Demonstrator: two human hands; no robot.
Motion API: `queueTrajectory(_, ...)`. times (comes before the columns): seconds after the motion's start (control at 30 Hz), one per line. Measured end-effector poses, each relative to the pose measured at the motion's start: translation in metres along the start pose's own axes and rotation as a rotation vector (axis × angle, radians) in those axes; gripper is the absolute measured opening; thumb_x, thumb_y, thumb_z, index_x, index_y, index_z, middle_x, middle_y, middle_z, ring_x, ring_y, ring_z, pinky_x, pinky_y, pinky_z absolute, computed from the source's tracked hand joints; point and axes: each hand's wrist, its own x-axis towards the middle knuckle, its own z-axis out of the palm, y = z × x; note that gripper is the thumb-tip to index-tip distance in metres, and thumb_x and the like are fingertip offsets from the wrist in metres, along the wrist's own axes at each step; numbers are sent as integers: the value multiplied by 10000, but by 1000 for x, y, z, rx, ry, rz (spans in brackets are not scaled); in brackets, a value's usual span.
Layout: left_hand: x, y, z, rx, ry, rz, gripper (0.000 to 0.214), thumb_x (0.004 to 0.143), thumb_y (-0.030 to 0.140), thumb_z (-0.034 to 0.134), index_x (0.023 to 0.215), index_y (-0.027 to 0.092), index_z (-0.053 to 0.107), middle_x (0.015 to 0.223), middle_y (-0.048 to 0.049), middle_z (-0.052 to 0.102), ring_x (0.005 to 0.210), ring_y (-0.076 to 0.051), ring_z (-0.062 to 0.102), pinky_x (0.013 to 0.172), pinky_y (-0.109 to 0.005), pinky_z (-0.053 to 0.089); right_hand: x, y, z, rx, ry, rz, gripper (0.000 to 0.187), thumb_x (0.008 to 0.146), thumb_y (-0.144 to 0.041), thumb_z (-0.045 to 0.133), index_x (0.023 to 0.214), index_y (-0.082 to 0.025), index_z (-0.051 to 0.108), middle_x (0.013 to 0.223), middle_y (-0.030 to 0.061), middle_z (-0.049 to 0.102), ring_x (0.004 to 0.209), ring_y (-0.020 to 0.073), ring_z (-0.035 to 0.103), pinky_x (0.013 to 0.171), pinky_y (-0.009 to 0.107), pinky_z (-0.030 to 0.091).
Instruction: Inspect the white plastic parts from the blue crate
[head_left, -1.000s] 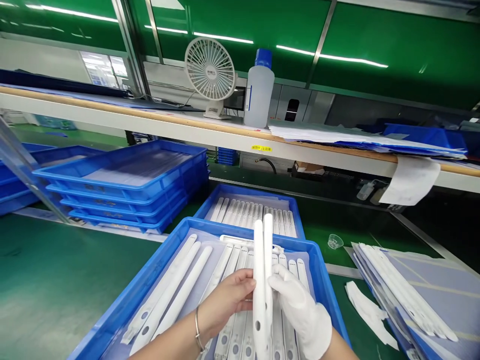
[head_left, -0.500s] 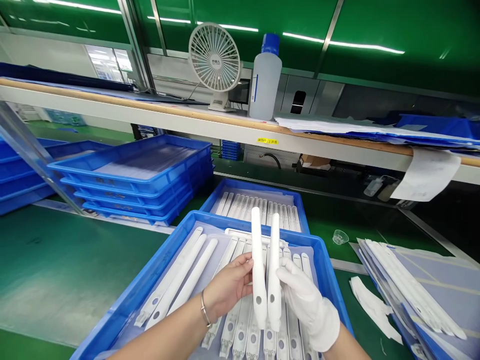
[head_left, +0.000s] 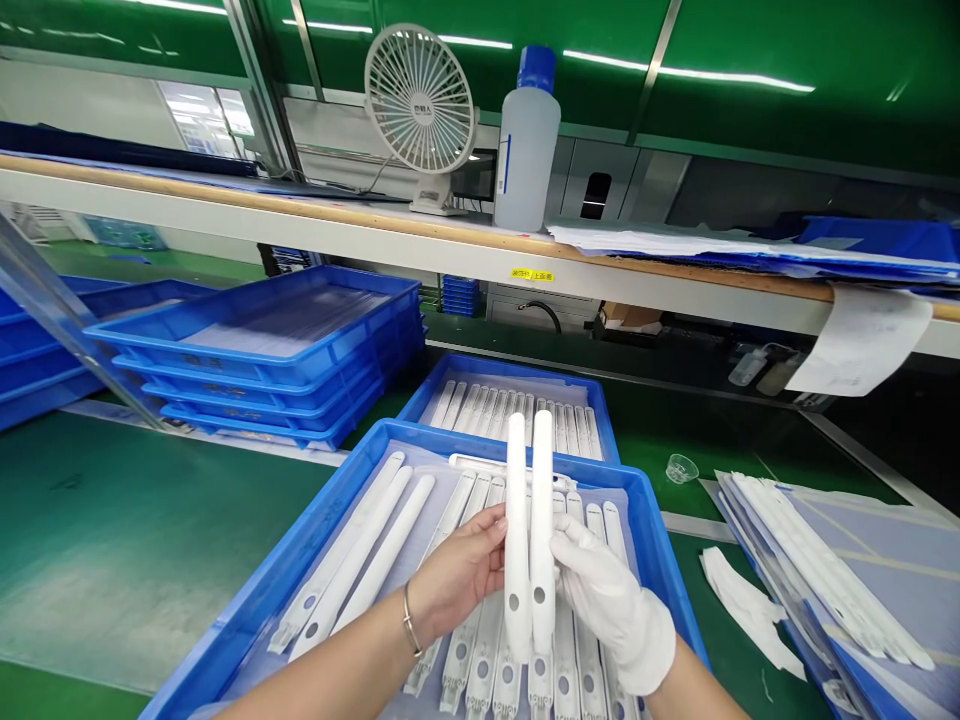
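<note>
1. The bare left hand (head_left: 457, 575) has its grip closed on 1 white strip (head_left: 516, 540), held upright.
2. The gloved right hand (head_left: 611, 605) grips a second strip (head_left: 543, 530), touching the first.
3. Both strips hang above the near blue tray (head_left: 315, 530) on the green bench (head_left: 112, 540).

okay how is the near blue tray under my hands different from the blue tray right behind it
The near tray lies under both hands, its white strips partly fanned: three on its left side angle away from the rest. The far tray lies beyond, untouched, with its strips in one neat parallel row. A loose strip lies crosswise at the near tray's back edge; the far tray shows none. Both are blue, lined, and hold the same white strips.
</note>
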Motion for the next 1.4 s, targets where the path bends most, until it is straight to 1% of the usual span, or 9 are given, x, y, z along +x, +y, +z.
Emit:
queueTrajectory(0.17,-1,1,0,-2,6,4,428,965,279,565,1335,101,444,1053,-137,611,808,-167,621,726,-295,509,2,2,-3,-12,-15,-3,308,985,-221,493,1273,-193,602,1119,131,554,837,103,568,754,288,449)
queueTrajectory(0.27,-1,1,1,7,-3,9,438,959,305,577,1332,113,449,1064,-133,610,818,-164,620,746,-298,511,2,1,0,-9,-30,-4,276,988,-215,485,1210,-186,646,1050,124,585,864,116,588,807,303,467)
queueTrajectory(0.37,-1,0,1,12,-11,19,462,945,340,600,1326,124,453,1068,-128,610,827,-165,622,735,-287,508,2,-2,5,10,-31,-8,274,985,-177,474,1176,-194,668,960,103,601,865,101,585,829,273,461)
queueTrajectory(0.6,2,-5,-2,-21,-10,13,466,955,334,585,1340,119,437,1112,-133,603,869,-180,626,742,-299,509,1,-7,15,66,8,18,187,910,-182,594,1050,-196,716,906,96,589,835,96,572,846,278,463)
queueTrajectory(0.77,4,-8,-5,-41,-34,7,513,953,340,591,1386,140,401,1136,-138,595,922,-206,626,825,-345,510,1,-6,15,16,21,22,235,936,-257,578,1132,-185,686,1047,125,577,842,117,580,850,346,475)
queueTrajectory(0.9,4,-8,-6,-30,-81,13,517,951,347,593,1384,143,398,1137,-147,589,943,-220,622,835,-361,506,0,-4,13,-2,34,16,280,949,-234,557,1205,-266,663,1188,94,538,971,124,564,901,324,456)
queueTrajectory(1.07,4,-9,-5,-28,-120,8,497,955,336,585,1369,132,399,1143,-157,580,943,-230,615,830,-387,500,-3,0,5,-156,15,-28,346,930,-184,570,1270,-229,620,1258,96,511,1093,147,527,974,322,420)
queueTrajectory(1.23,4,-12,-4,-54,-149,0,470,976,304,550,1376,124,383,1155,-164,569,933,-224,607,771,-362,495,-4,0,0,-343,21,-69,339,937,-226,585,1274,-257,601,1218,81,518,1069,128,524,990,329,413)
queueTrajectory(1.4,5,-14,-5,-69,-192,-12,446,982,294,542,1354,114,376,1171,-169,560,957,-221,605,814,-371,488,-5,-5,6,-531,31,-111,314,913,-266,619,1226,-243,614,1153,72,531,1044,140,524,964,309,424)
